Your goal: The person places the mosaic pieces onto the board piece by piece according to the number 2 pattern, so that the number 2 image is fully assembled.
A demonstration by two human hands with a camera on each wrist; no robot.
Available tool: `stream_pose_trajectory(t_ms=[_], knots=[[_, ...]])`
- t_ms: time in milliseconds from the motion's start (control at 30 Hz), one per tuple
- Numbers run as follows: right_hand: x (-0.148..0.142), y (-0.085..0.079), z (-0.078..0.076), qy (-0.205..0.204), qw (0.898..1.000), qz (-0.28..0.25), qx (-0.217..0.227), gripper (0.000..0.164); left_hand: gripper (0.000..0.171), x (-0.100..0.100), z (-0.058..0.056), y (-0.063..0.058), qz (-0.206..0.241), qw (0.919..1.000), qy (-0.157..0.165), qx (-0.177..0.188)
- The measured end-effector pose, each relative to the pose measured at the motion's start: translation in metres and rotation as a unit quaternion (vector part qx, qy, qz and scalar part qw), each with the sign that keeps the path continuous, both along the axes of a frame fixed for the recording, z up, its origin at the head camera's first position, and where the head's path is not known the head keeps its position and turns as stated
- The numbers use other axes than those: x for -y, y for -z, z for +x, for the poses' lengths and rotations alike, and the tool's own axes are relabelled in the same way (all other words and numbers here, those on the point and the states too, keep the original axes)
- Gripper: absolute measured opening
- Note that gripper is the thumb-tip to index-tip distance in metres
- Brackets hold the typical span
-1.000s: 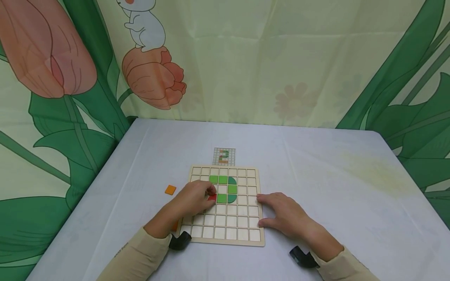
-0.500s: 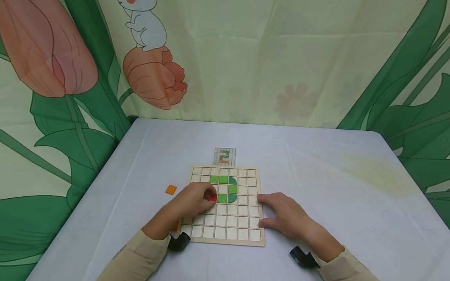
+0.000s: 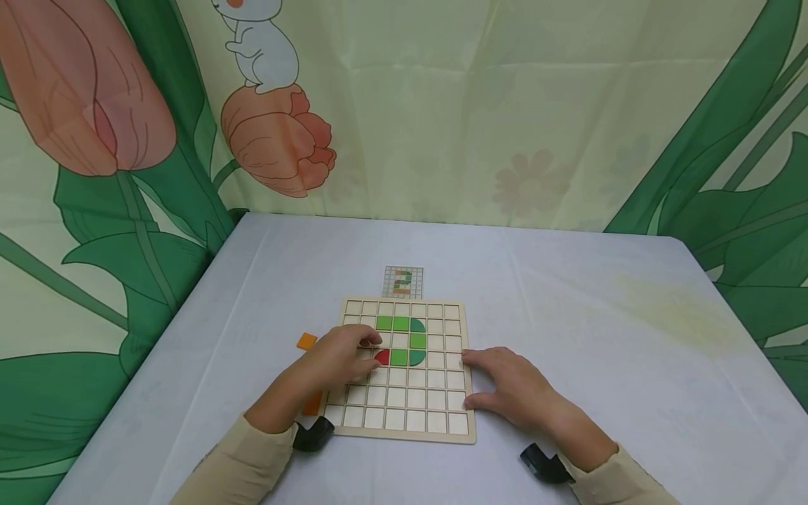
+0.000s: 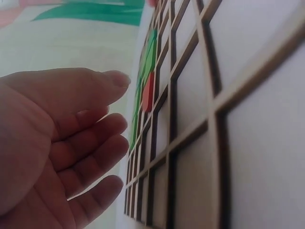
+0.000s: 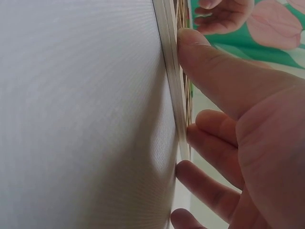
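Observation:
A wooden grid board [image 3: 404, 436] lies on the table. Set in its cells are several green square tiles [image 3: 399, 357], two darker green rounded tiles [image 3: 417, 358] and a red rounded tile [image 3: 382, 357], which joins the left end of the lower green row. My left hand [image 3: 334, 358] hovers over the board's left side, thumb and fingers spread apart beside the red tile; in the left wrist view nothing is between them. My right hand [image 3: 514, 382] touches the board's right edge with thumb and fingertips, as the right wrist view also shows.
Beyond the board's far edge lies a small printed card [image 3: 403, 282] with a gridded figure in green and orange. Left of the board are an orange square tile [image 3: 306, 341] and more orange [image 3: 312, 404], partly hidden by the left forearm. A patterned curtain [image 3: 429, 126] hangs behind the table.
My left hand has let go of the red tile and drawn back slightly to the left, its fingers spreading. The red tile stays in its cell. My right hand has kept its place.

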State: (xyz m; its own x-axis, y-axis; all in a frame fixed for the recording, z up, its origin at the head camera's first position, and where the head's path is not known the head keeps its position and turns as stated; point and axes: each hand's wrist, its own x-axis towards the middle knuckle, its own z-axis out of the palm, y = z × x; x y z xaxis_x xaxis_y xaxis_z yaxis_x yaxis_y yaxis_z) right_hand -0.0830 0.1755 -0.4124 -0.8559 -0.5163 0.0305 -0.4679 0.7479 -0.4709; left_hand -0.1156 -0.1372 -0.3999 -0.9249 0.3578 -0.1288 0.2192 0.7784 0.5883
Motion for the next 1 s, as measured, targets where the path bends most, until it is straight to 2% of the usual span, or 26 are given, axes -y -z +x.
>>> stream_pose_trajectory(t_ms=[300, 533, 667, 800, 1000], knots=[[0.0, 0.001, 0.0, 0.0, 1.0, 0.0, -0.002, 0.063, 0.039, 0.024, 0.001, -0.009, 0.028, 0.9993, -0.024, 0.004], [0.001, -0.001, 0.0, -0.002, 1.0, 0.004, -0.001, 0.064, 0.052, 0.041, -0.002, -0.013, 0.004, 0.9993, 0.016, -0.033], [0.001, -0.001, 0.0, 0.0, 1.0, 0.006, 0.001, 0.064, 0.052, 0.054, -0.003, -0.011, 0.012, 0.999, 0.024, -0.037], [0.001, -0.001, 0.0, 0.002, 1.0, 0.005, 0.002, 0.065, 0.049, 0.066, -0.003, -0.009, 0.016, 0.9996, 0.005, -0.023], [0.002, -0.001, 0.001, 0.007, 1.0, 0.01, 0.002, 0.064, 0.042, 0.079, -0.003, -0.007, 0.004, 0.9996, -0.006, -0.028]])
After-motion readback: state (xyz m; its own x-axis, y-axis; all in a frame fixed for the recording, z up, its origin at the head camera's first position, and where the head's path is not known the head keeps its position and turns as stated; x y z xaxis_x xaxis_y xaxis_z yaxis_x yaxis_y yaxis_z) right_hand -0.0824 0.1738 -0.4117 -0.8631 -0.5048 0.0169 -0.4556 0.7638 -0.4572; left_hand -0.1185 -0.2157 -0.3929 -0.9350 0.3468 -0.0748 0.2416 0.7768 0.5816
